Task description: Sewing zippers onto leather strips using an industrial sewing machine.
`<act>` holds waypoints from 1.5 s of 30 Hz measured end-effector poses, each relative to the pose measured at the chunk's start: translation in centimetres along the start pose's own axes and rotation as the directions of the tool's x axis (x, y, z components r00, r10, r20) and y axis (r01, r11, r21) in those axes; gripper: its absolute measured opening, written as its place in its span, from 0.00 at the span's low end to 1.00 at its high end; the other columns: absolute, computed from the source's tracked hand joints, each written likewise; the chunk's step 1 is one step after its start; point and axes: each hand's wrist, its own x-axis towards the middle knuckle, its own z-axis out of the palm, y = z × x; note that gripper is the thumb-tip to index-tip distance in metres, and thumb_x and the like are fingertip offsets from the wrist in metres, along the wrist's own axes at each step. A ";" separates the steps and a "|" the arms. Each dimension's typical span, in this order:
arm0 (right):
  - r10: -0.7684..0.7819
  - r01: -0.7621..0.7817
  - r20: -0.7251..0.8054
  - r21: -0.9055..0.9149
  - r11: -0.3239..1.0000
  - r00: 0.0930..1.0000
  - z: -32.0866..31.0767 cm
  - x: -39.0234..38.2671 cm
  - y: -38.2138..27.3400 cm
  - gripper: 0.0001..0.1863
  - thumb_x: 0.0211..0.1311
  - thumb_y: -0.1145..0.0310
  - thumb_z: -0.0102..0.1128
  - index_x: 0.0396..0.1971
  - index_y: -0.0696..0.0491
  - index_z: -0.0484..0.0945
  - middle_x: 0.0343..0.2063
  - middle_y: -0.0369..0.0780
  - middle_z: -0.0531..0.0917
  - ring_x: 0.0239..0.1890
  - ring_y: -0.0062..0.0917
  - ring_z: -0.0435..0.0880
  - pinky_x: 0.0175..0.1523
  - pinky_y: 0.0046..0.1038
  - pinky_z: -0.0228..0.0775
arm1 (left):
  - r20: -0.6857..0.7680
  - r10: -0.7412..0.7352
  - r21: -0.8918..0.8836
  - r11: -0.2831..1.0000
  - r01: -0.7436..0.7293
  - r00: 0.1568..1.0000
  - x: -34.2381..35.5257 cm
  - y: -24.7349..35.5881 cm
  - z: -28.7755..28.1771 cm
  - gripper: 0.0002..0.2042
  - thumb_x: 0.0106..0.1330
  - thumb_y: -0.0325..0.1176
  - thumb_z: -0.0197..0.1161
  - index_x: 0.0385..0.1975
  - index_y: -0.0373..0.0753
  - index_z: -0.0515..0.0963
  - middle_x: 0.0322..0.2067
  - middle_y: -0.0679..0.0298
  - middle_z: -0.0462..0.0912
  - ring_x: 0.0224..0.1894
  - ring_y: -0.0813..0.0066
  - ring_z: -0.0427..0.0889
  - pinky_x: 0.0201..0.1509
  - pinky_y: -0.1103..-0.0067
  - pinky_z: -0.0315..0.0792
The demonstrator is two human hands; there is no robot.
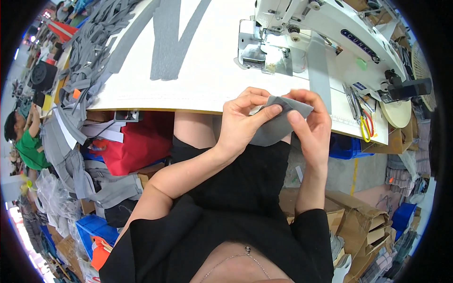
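Observation:
Both hands meet over my lap, just off the front edge of the white table [137, 92]. A small piece of grey fabric [272, 131] is pinched between them. My left hand [247, 115] grips its left upper part, the thumb pressed on top. On the other side, my right hand [311, 118] has its thumb and fingers closed on the upper right corner. The cloth folds between the thumbs, and its lower part hangs down. Beyond the hands stands a white sewing machine [325, 23], its metal needle plate [278, 60] in front of it.
Grey fabric strips [166, 52] lie on the table, with a tangled heap of strips [89, 56] at far left. Scissors with red and yellow handles [365, 125] rest at the right edge. A red cloth bag [139, 146] and cardboard boxes [354, 221] sit below. A person in green [30, 146] works at left.

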 end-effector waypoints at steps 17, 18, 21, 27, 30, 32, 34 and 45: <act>-0.244 0.393 0.326 -0.551 0.736 0.913 0.2 6.6 -8.2 0.10 0.64 0.64 0.71 0.34 0.57 0.84 0.30 0.37 0.85 0.38 0.28 0.80 0.53 0.30 0.65 | 0.038 0.124 -0.123 0.985 -0.119 0.992 2.2 5.1 1.0 0.08 0.69 0.24 0.70 0.45 0.31 0.86 0.38 0.65 0.88 0.38 0.84 0.84 0.43 0.85 0.79; -0.248 0.398 0.328 -0.551 0.734 0.912 0.2 6.7 -8.4 0.10 0.64 0.64 0.71 0.34 0.57 0.84 0.30 0.37 0.85 0.38 0.28 0.80 0.53 0.30 0.65 | 0.039 0.137 -0.132 0.983 -0.131 0.990 2.3 5.2 0.9 0.08 0.69 0.25 0.70 0.45 0.31 0.86 0.38 0.65 0.88 0.38 0.84 0.84 0.42 0.85 0.79; -0.286 0.446 0.353 -0.561 0.697 0.891 0.4 7.0 -8.8 0.09 0.62 0.66 0.72 0.34 0.57 0.85 0.30 0.37 0.86 0.37 0.28 0.81 0.51 0.30 0.67 | 0.031 0.138 -0.139 0.981 -0.132 0.990 2.3 5.3 0.9 0.08 0.70 0.25 0.70 0.46 0.32 0.86 0.38 0.65 0.88 0.38 0.85 0.83 0.42 0.86 0.78; -0.308 0.478 0.379 -0.537 0.695 0.873 0.2 7.5 -9.3 0.07 0.61 0.69 0.73 0.34 0.57 0.86 0.30 0.38 0.87 0.36 0.28 0.82 0.47 0.31 0.71 | -0.003 0.085 -0.138 0.987 -0.085 0.996 2.2 5.1 1.0 0.09 0.71 0.27 0.69 0.47 0.31 0.86 0.38 0.65 0.88 0.38 0.86 0.82 0.43 0.86 0.76; -0.301 0.478 0.382 -0.557 0.680 0.874 0.3 7.7 -8.9 0.07 0.60 0.69 0.73 0.34 0.56 0.87 0.30 0.38 0.87 0.35 0.28 0.82 0.46 0.31 0.71 | -0.017 0.076 -0.146 0.986 -0.078 0.997 2.4 4.7 1.0 0.09 0.71 0.27 0.69 0.47 0.31 0.86 0.38 0.65 0.88 0.38 0.86 0.82 0.43 0.86 0.76; -0.348 0.532 0.406 -0.576 0.621 0.845 0.2 8.0 -8.3 0.07 0.60 0.68 0.72 0.33 0.56 0.87 0.29 0.37 0.87 0.35 0.29 0.82 0.45 0.31 0.70 | -0.024 0.073 -0.150 0.986 -0.076 0.997 2.7 4.3 1.0 0.09 0.71 0.27 0.69 0.47 0.31 0.86 0.38 0.65 0.88 0.38 0.86 0.82 0.43 0.86 0.76; -0.347 0.531 0.404 -0.586 0.612 0.846 0.0 8.3 -7.5 0.07 0.61 0.68 0.72 0.33 0.56 0.86 0.29 0.37 0.87 0.35 0.29 0.82 0.44 0.31 0.70 | -0.040 0.054 -0.155 0.986 -0.060 0.998 2.9 3.8 1.0 0.09 0.71 0.26 0.69 0.46 0.30 0.86 0.37 0.64 0.88 0.38 0.86 0.82 0.42 0.86 0.76; 0.252 -0.054 0.223 -0.639 0.767 0.942 -1.7 12.4 2.3 0.12 0.55 0.63 0.67 0.26 0.59 0.86 0.23 0.41 0.87 0.27 0.27 0.83 0.37 0.32 0.74 | -0.189 0.047 0.240 0.971 0.000 0.981 4.7 -0.6 -1.9 0.16 0.66 0.24 0.72 0.52 0.33 0.81 0.46 0.62 0.82 0.44 0.80 0.82 0.45 0.83 0.79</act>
